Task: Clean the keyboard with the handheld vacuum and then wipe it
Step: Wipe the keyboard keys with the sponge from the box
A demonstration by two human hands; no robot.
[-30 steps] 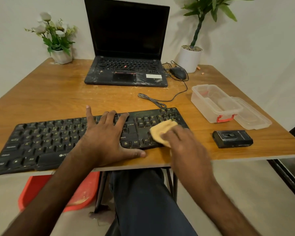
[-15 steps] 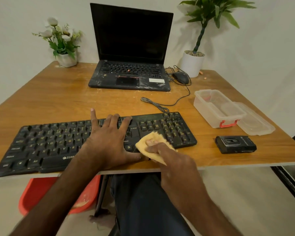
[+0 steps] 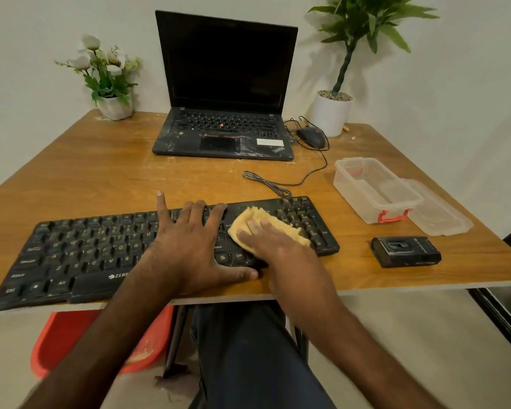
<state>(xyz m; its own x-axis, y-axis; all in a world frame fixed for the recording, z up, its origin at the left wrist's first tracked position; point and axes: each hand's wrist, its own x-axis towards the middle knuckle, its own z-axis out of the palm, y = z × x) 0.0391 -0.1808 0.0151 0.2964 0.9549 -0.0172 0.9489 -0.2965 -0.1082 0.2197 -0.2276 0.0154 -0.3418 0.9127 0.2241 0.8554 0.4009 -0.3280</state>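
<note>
The keyboard lies along the near edge of the table, from the near left corner to past the middle. The left grip rests flat on its middle, fingers straight and spread, thumb on the table's near edge; it holds nothing. The right grip lies just beside it, fingers stretched out, pressing a yellow cloth down on the keys of the keyboard's right part without curling round it. The cloth shows crumpled beyond the fingertips, beside the number pad.

The black vacuum lies flat near the near right corner, apart from the keyboard and untouched. Behind it, along the right edge, stands a clear box with a red clasp, its lid touching its right side. A laptop stands open with a dark screen at the far edge, and a mouse sits just right of it, its cable running toward the keyboard. A flower pot stands at the far left corner, a plant in a white pot near the far right corner.
</note>
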